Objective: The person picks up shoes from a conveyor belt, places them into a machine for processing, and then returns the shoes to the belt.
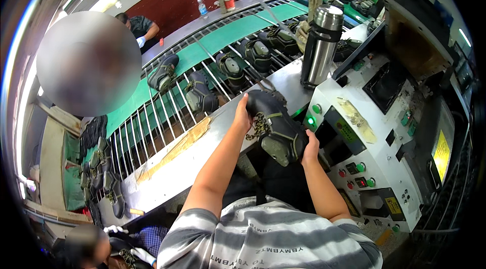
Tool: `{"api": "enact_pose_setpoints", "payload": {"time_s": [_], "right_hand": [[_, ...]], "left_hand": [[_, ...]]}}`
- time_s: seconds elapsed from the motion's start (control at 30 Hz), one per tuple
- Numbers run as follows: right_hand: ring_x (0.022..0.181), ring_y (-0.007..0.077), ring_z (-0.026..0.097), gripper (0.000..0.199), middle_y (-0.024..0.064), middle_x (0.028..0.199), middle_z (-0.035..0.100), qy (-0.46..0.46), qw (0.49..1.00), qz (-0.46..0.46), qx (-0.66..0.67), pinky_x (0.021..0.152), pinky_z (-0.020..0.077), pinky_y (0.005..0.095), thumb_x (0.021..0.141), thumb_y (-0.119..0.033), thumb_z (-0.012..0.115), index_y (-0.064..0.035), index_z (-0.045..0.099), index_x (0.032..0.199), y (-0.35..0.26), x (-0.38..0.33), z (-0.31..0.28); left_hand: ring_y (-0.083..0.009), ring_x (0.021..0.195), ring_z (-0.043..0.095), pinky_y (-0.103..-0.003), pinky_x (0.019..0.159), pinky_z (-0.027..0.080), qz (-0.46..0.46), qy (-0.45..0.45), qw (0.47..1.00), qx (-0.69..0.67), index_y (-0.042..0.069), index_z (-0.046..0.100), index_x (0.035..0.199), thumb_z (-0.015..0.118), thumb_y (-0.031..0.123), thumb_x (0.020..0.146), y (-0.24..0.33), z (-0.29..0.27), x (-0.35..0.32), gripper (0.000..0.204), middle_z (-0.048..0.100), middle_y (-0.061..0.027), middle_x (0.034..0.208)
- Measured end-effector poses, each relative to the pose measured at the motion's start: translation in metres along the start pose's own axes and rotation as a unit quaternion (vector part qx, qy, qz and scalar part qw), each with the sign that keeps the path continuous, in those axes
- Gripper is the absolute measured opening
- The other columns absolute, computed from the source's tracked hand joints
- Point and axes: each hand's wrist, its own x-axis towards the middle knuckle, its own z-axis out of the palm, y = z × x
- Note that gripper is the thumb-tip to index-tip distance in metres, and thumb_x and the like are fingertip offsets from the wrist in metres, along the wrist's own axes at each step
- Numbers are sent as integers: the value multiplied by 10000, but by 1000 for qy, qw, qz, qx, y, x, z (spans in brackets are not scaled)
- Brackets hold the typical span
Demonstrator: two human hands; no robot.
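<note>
A black work shoe (277, 123) with a grey-green toe cap and yellow-green laces is held in front of me, toe pointing toward my body. My left hand (244, 116) grips its heel end from the left. On the toe side, my right hand (310, 147) is closed against the shoe's right flank. The undersides of both grips are hidden behind the shoe. Just beyond it, more such shoes lie on a metal-barred rack, among them a tilted shoe (200, 92) and another shoe (230, 69).
A white machine (338, 104) with buttons and a raised dark cover stands at my right. A steel thermos (324, 46) is on the metal ledge (174, 167). Behind runs a green belt (217, 33). Co-workers are at far left and lower left, near piled shoes (104, 167).
</note>
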Motion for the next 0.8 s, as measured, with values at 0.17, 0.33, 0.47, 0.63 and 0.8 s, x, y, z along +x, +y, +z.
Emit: {"api": "enact_pose_setpoints", "payload": {"time_s": [0.17, 0.33, 0.47, 0.63, 0.8], "right_hand": [[746, 213, 625, 247, 115, 778, 669, -4, 899, -253, -357, 729, 464, 325, 917, -190, 556, 26, 674, 892, 11, 62, -14], [778, 308, 655, 216, 157, 806, 668, -46, 832, -241, -497, 702, 500, 350, 852, -220, 635, -11, 677, 888, -34, 39, -26], [755, 273, 647, 86, 116, 795, 656, 72, 701, -538, -462, 715, 507, 347, 800, -87, 661, -27, 661, 861, -127, 41, -26], [1013, 305, 584, 480, 149, 1109, 597, 246, 596, -556, -524, 891, 465, 420, 740, -211, 694, -60, 573, 1180, -296, 118, -19], [1365, 409, 302, 1163, 266, 1478, 268, 465, 637, -161, -594, 1093, 307, 503, 630, -624, 744, -154, 139, 1505, -358, 179, -25]], "left_hand": [[-236, 1169, 510, -384, 986, 419, 92, -45, 992, 75, 10, 584, 1138, 630, 362, 890, -19, -9, 17, 434, 571, -125, 1220], [-151, 749, 619, -285, 722, 516, 195, 4, 952, 235, 10, 619, 959, 618, 165, 904, -17, -52, 0, 165, 634, -58, 838], [-92, 644, 507, -238, 611, 452, 243, 142, 896, 344, 29, 605, 866, 617, 131, 897, -21, -153, -38, 107, 565, -12, 736], [-76, 587, 485, -218, 546, 396, 217, 185, 923, 259, 30, 580, 839, 562, 83, 907, -25, -218, -86, 87, 543, -5, 667], [-75, 594, 508, -219, 565, 417, 250, 198, 873, 368, 14, 597, 801, 573, 80, 888, -31, -199, -74, 112, 567, -3, 654]]}}
